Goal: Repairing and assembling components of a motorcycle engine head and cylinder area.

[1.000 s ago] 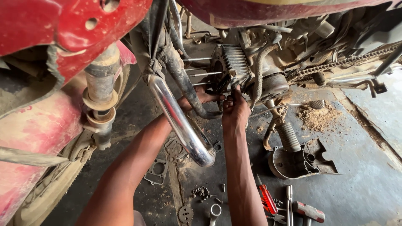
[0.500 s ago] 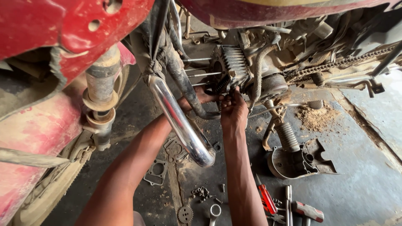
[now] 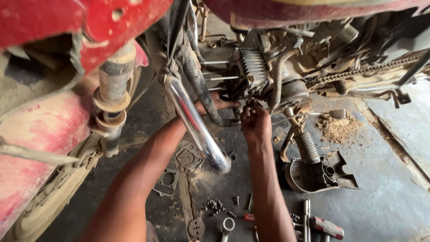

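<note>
Overhead, the red motorcycle body (image 3: 53, 27) is seen, with the finned engine cylinder (image 3: 253, 69) exposed beneath it. A chrome exhaust pipe (image 3: 197, 127) is angled down across the left forearm. The right hand (image 3: 254, 120) is closed at the cylinder's lower edge; what it grips cannot be told. The left hand (image 3: 217, 103) is partly hidden behind a frame tube (image 3: 201, 96), its grip indeterminate. Gaskets (image 3: 188, 157) are laid on the floor.

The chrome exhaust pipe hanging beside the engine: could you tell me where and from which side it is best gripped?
Probably grip the chrome exhaust pipe on its bare straight middle run, from the open floor side. Its top bends into the frame tubes, and its cut lower end hangs free, so both ends give poorer purchase.
</note>
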